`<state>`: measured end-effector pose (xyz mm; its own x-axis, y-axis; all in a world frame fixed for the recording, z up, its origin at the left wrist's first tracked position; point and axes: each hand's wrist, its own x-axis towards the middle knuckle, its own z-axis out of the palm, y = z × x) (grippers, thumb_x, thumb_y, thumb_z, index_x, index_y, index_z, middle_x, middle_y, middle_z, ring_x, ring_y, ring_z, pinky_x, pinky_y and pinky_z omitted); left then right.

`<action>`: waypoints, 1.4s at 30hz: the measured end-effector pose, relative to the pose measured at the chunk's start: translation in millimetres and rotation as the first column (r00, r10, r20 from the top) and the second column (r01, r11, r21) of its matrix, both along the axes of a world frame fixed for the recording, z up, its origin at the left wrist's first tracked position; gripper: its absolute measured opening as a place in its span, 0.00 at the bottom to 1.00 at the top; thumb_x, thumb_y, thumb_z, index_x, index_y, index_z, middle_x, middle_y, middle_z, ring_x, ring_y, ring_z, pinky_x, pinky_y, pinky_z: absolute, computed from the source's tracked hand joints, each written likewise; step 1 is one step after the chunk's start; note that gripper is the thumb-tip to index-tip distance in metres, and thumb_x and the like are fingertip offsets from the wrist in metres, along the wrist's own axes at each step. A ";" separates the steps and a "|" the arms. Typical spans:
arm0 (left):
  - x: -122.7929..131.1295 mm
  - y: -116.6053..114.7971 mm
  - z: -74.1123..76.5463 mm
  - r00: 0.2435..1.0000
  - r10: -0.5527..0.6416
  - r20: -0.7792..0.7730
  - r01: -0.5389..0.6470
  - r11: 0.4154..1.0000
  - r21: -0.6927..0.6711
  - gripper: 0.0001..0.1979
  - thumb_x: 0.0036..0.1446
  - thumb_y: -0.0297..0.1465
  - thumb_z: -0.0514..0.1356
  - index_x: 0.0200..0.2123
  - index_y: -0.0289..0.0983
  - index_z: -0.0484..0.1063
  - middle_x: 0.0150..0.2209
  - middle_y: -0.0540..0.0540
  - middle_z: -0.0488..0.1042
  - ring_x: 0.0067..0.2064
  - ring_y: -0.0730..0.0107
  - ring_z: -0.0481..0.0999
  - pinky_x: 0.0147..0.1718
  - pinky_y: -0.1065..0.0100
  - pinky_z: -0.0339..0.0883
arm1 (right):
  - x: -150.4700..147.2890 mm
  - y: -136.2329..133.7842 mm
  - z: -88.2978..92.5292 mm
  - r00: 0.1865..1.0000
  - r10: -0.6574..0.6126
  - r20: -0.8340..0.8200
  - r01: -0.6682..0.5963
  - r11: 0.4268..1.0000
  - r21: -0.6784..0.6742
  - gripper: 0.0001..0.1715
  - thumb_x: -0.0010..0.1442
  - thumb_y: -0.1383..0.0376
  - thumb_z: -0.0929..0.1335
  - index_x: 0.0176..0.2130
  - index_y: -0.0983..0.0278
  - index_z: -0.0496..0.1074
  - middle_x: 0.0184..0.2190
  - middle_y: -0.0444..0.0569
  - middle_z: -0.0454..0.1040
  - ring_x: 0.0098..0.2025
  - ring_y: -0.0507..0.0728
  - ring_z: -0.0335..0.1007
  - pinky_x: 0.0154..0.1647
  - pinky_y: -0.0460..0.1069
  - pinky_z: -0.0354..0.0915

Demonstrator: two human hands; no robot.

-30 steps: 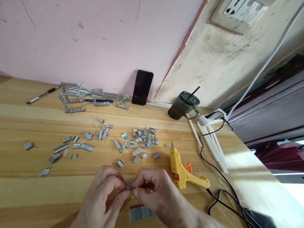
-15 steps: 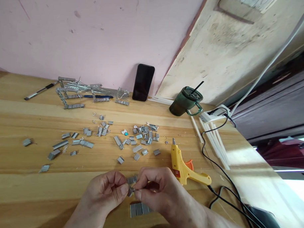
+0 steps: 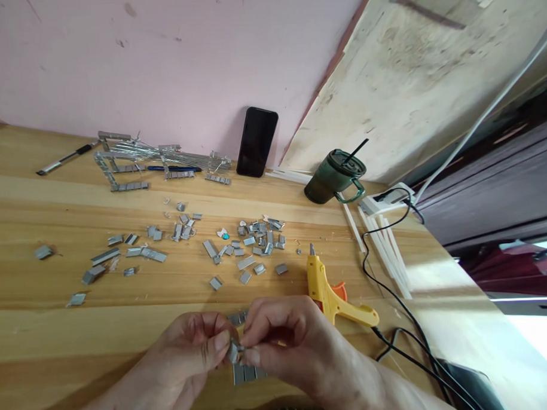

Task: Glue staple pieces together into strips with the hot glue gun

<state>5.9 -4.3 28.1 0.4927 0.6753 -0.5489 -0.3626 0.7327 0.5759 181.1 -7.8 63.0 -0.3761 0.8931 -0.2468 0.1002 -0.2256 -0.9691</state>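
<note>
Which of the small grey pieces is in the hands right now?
The small grey piece pinched between the left hand and the right hand; unlike it, the loose grey pieces scattered beyond lie on the table.

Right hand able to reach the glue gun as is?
Likely yes: the glue gun lies close beside the right hand, nothing visibly between, though its fingers are busy at a metal piece.

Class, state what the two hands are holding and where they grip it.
A small grey piece: the left hand pinches its left side; the right hand is at its right edge, its own grip unclear.
</note>
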 end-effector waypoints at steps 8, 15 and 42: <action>-0.9 -0.7 -1.6 1.000 -0.001 -0.027 0.003 0.999 0.050 0.19 0.33 0.43 0.74 0.20 0.36 0.73 0.21 0.52 0.67 0.28 0.72 0.64 0.31 0.71 0.59 | 1.4 6.5 7.7 0.995 0.086 0.052 -0.091 0.989 0.114 0.05 0.52 0.70 0.68 0.26 0.65 0.75 0.25 0.44 0.72 0.27 0.50 0.66 0.28 0.46 0.62; -11.0 -1.3 1.0 0.941 0.062 -0.334 0.108 0.878 0.467 0.16 0.53 0.45 0.63 0.24 0.39 0.69 0.25 0.53 0.63 0.28 0.73 0.61 0.26 0.74 0.57 | -5.3 12.8 3.2 0.999 -0.031 0.030 0.039 0.941 -0.335 0.05 0.44 0.66 0.71 0.24 0.66 0.72 0.17 0.40 0.69 0.20 0.46 0.61 0.22 0.43 0.57; 1.7 -0.2 7.3 0.986 -0.126 0.108 0.123 0.992 0.029 0.15 0.44 0.38 0.70 0.19 0.34 0.70 0.18 0.52 0.67 0.21 0.76 0.63 0.22 0.73 0.55 | -1.7 -11.1 -4.3 0.888 -0.245 0.389 -0.242 0.471 0.848 0.09 0.55 0.78 0.64 0.34 0.67 0.70 0.26 0.50 0.73 0.27 0.53 0.67 0.27 0.47 0.70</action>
<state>7.6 -4.5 35.4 0.6300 0.6162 -0.4726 -0.3312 0.7637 0.5541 179.4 -18.8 58.7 -0.4535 0.7217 0.5229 0.5224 0.6906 -0.5002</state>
